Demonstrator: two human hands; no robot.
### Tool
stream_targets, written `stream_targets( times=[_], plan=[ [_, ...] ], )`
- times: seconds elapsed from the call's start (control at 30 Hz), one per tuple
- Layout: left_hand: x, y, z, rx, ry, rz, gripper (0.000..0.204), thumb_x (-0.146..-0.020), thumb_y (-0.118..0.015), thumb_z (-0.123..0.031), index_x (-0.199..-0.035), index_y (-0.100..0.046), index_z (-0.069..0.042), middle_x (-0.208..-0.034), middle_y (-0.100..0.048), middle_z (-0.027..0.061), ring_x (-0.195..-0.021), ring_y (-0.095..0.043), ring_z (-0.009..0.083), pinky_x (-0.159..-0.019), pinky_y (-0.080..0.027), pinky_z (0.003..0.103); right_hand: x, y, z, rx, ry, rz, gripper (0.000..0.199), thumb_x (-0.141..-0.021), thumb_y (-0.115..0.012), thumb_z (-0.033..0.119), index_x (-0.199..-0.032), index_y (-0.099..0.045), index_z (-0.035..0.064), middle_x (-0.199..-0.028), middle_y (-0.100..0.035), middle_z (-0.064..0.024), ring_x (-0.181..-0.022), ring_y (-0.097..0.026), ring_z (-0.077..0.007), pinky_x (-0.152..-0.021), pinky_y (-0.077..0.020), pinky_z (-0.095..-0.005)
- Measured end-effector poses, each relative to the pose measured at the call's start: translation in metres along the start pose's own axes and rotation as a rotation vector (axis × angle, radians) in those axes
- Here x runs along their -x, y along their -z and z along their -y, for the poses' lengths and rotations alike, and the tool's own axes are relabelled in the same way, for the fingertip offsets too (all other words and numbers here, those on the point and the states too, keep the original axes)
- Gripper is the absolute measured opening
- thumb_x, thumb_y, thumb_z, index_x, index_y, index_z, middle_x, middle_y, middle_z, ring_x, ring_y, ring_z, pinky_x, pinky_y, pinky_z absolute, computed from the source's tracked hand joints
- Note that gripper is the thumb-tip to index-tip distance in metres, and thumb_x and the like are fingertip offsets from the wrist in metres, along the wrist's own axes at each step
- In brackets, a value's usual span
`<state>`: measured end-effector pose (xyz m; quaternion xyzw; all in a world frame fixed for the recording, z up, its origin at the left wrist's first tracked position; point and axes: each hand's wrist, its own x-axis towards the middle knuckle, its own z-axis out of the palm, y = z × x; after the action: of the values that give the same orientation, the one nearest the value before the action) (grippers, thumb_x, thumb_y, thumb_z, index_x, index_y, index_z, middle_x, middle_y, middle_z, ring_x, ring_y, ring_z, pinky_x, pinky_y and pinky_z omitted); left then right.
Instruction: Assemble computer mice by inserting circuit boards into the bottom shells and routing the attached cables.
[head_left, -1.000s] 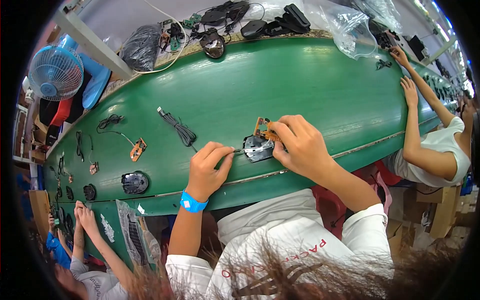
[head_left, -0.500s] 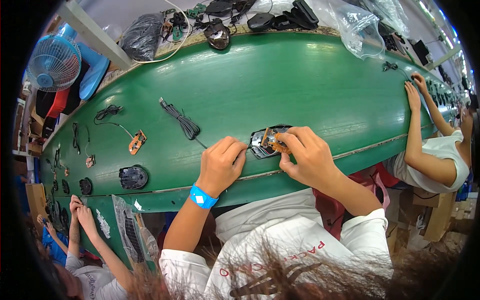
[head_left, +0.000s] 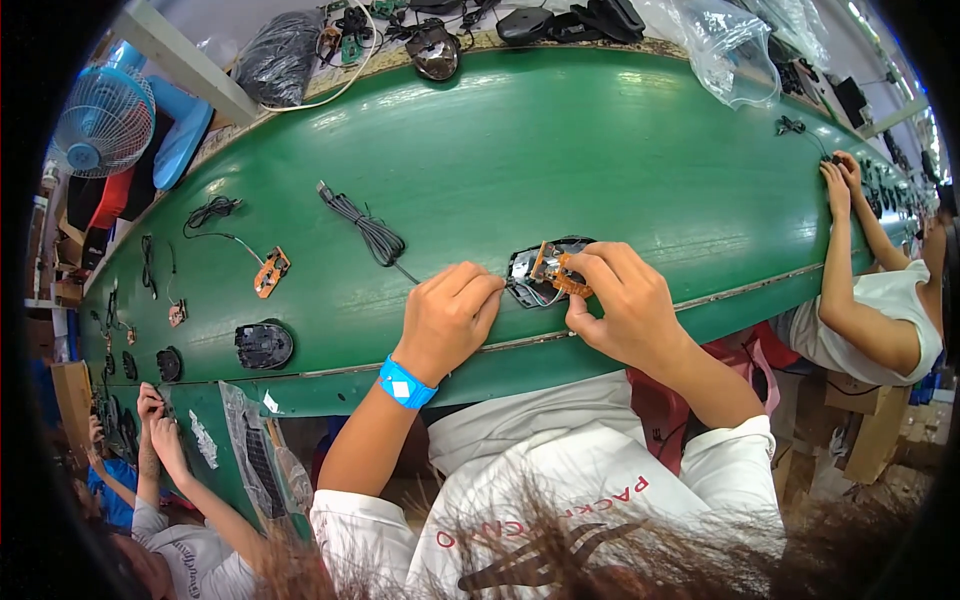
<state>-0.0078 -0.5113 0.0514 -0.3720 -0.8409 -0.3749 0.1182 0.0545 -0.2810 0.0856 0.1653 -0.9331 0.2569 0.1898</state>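
Note:
On the green belt in front of me lies a black mouse base (head_left: 521, 264), open side up. My right hand (head_left: 630, 305) pinches an orange circuit board (head_left: 547, 262), which sits tilted over the base, partly behind my fingers. Thin pale wires run from the board along the near side of the base. My left hand (head_left: 448, 318) is closed at the base's left end, its fingertips on the cable where it enters. From there a bundled black USB cable (head_left: 366, 230) stretches away to the left on the belt.
Left along the belt (head_left: 520, 150) lie another mouse base (head_left: 264, 346), an orange circuit board (head_left: 271, 272) with its cable, and more such parts. A dark mouse (head_left: 434, 52) rests at the far edge. Co-workers sit at both sides; a blue fan (head_left: 100, 120) stands far left.
The mouse base has shifted slightly right and turned a little. Both hands moved slightly along with it, still gripping the circuit board and cable.

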Motion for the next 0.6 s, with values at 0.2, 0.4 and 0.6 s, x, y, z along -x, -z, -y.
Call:
stream_targets(
  times=[0.2,0.4,0.6],
  plan=[
    [-0.001,0.0006,-0.0011,-0.08,0.019,0.04,0.013,-0.078,-0.076,-0.001,-0.087,-0.069,-0.007,-0.086,-0.067,0.0046,-0.074,-0.067,0.0264,-0.061,-0.054,0.037,0.0011,-0.0008,0.0007,0.0,-0.005,0.01,0.042,-0.068,-0.074,0.001,-0.109,-0.066,0.0037,-0.105,-0.066,-0.0117,-0.088,-0.067,-0.0287,-0.071,-0.0569,-0.0389],
    [-0.0044,0.0022,-0.0026,-0.105,0.084,0.051,0.012,-0.077,-0.075,-0.002,-0.086,-0.069,-0.008,-0.085,-0.066,0.0031,-0.074,-0.067,0.025,-0.06,-0.053,0.037,0.001,-0.0019,0.0002,-0.005,-0.015,0.014,0.042,-0.068,-0.073,0.001,-0.109,-0.066,0.0041,-0.104,-0.066,-0.0117,-0.088,-0.066,-0.0288,-0.072,-0.0569,-0.0388],
    [-0.0093,0.005,-0.0012,-0.239,-0.036,0.123,0.013,-0.075,-0.075,-0.002,-0.083,-0.068,-0.009,-0.085,-0.064,0.0027,-0.075,-0.063,0.023,-0.06,-0.051,0.037,-0.0016,-0.0007,-0.0005,0.001,-0.031,0.017,0.041,-0.069,-0.072,0.001,-0.109,-0.066,0.005,-0.103,-0.065,-0.0112,-0.089,-0.066,-0.0289,-0.072,-0.0568,-0.0391]
  ],
)
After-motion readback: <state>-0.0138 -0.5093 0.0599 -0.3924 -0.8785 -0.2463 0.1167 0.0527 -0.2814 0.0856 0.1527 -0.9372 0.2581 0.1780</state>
